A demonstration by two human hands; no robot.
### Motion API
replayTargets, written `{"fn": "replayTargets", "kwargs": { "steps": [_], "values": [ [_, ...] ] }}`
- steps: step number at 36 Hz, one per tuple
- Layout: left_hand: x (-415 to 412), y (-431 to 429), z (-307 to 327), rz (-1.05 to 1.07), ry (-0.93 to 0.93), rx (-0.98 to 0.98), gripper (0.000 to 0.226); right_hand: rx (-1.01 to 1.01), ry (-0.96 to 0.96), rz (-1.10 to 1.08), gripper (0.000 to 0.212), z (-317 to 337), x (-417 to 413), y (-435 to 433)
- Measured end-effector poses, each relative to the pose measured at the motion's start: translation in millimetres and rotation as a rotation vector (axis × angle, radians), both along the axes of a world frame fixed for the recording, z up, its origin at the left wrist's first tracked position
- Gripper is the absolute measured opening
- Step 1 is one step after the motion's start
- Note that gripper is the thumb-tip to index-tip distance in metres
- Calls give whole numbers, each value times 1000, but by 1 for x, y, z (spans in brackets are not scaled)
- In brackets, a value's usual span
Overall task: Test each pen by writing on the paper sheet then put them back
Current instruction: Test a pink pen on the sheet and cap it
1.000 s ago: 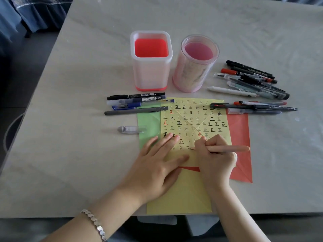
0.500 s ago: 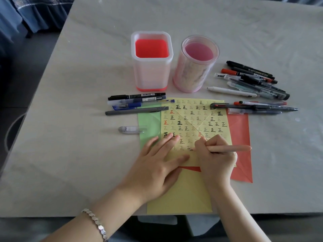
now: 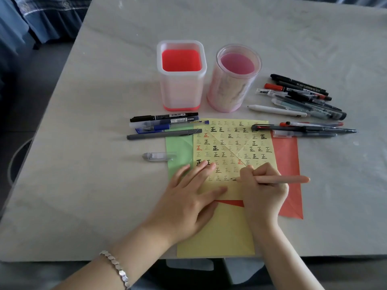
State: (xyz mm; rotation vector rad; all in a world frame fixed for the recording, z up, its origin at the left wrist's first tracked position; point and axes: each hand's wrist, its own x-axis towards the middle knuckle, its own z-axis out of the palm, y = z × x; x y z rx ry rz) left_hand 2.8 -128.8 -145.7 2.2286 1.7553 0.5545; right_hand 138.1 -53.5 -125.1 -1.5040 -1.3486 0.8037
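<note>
The right hand (image 3: 263, 191) grips a pink pen (image 3: 282, 179), its tip hard to see, while the left hand (image 3: 188, 204) lies flat on the yellow paper (image 3: 219, 237).

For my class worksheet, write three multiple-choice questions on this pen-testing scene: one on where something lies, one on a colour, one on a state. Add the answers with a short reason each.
1. Where does the loose clear cap lie?
A) inside a holder
B) by the left edge of the green sheet
C) on the red sheet

2. What colour is the pen in the right hand?
A) black
B) blue
C) pale pink

3. What is the left hand doing?
A) lying flat on the yellow sheet
B) gripping a marker
C) reaching into a holder

Answers:
1 B: the cap lies on its side at the green sheet's left edge.
2 C: the barrel sticking out past the knuckles is pale pink.
3 A: its fingers are spread straight on the yellow sheet.
</note>
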Motion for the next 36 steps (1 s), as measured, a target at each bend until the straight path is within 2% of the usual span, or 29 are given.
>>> {"fn": "replayTargets", "kwargs": {
  "steps": [4,9,11,15,18,23,26,30,36],
  "values": [
    [0,0,0,1,-30,15,32,-23,79,-1,31,6,1,-1],
    [-8,1,6,106,-188,125,34,-81,165,9,31,12,3,5],
    [-19,3,9,183,-106,163,40,-93,179,19,31,16,7,9],
    [-47,8,20,425,57,213,37,-92,159,45,25,26,15,12],
    [-65,8,20,502,130,199,38,-87,155,68,27,33,20,12],
    [-73,4,21,522,92,126,31,-80,175,126,30,41,24,10],
    [-63,4,30,504,-51,99,19,-119,313,183,29,48,24,8],
    [-39,8,53,452,-432,-30,11,-187,413,233,35,58,22,8],
    [-14,16,74,367,-641,-27,10,-201,452,219,39,74,19,8]
  ]
}}
